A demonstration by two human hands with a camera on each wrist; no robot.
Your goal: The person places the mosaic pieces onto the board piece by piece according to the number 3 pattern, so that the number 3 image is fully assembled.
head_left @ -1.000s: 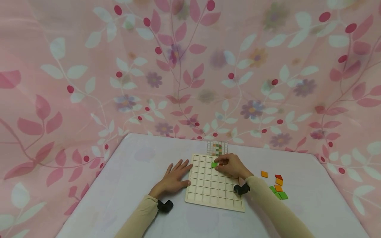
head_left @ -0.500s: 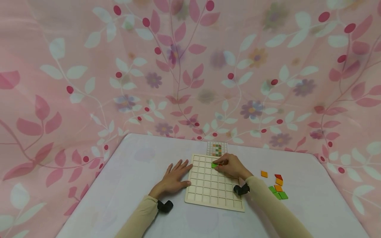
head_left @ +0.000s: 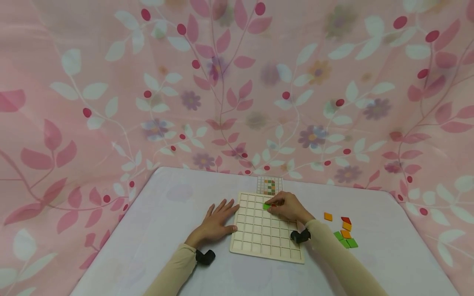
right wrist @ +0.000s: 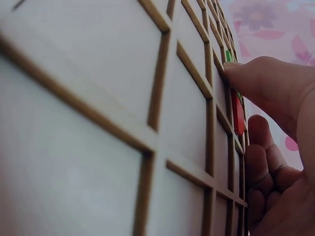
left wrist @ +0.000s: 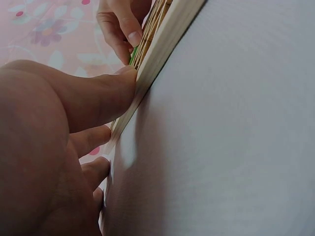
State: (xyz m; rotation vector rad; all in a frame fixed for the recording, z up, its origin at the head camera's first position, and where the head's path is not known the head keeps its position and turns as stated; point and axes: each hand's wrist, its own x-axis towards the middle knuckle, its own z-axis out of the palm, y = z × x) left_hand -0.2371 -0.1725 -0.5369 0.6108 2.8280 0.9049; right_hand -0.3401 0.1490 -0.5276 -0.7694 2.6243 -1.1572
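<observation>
A pale wooden grid board (head_left: pixel 259 234) lies on the table. My left hand (head_left: pixel 216 222) rests flat with spread fingers, its thumb and fingertips touching the board's left edge, as the left wrist view also shows. Over the upper part of the grid, my right hand (head_left: pixel 289 206) pinches a green tile (head_left: pixel 266 206) between thumb and index finger, the tile lying at a cell. Just right of that, a red tile (right wrist: pixel 238 114) sits in the grid under the fingers, mostly hidden in the head view. The right hand's other fingers are curled.
Behind the board lies a pattern card (head_left: pixel 269 186) with a printed grid of coloured shapes. To the right are several loose tiles: a red tile (head_left: pixel 346 220), orange tiles (head_left: pixel 328 216) and green tiles (head_left: pixel 352 243). A floral curtain (head_left: pixel 237 102) hangs behind the table.
My right index finger has shifted slightly left and down onto the green tile. The left hand and the board stay in place.
</observation>
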